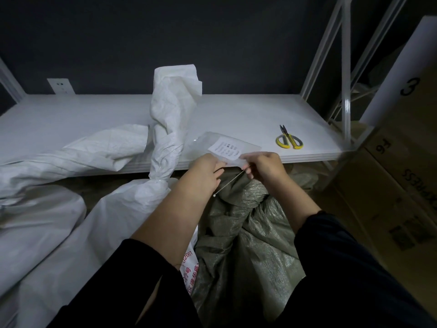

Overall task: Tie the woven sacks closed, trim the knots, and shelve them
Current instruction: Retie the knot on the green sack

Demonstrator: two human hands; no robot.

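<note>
Just in front of the shelf (236,114), at its front edge, the left hand (208,172) pinches the near edge of a clear packet (224,147), fingers curled on the plastic. The right hand (263,166) pinches one end of a thin white tie (230,182), which slants down from that grip to a free end by the left wrist. The grey-green woven sack (248,228) stands below the shelf edge, under both hands, its neck bunched but held by neither hand.

The likeliest slip is the tie itself. It is slim and gripped only at one end, so a loose pinch could drop it into the sack's folds, where it would be hard to find. With nobody holding the neck, it could slump open before the tie goes round. If the packet tips, anything left inside (I cannot tell what) may spill.

The scissors (289,139) lie on the shelf near its front right corner, and a sack swung up carelessly could knock them off. A white sack (165,129) leans against the shelf's middle, taking up room there.
</note>
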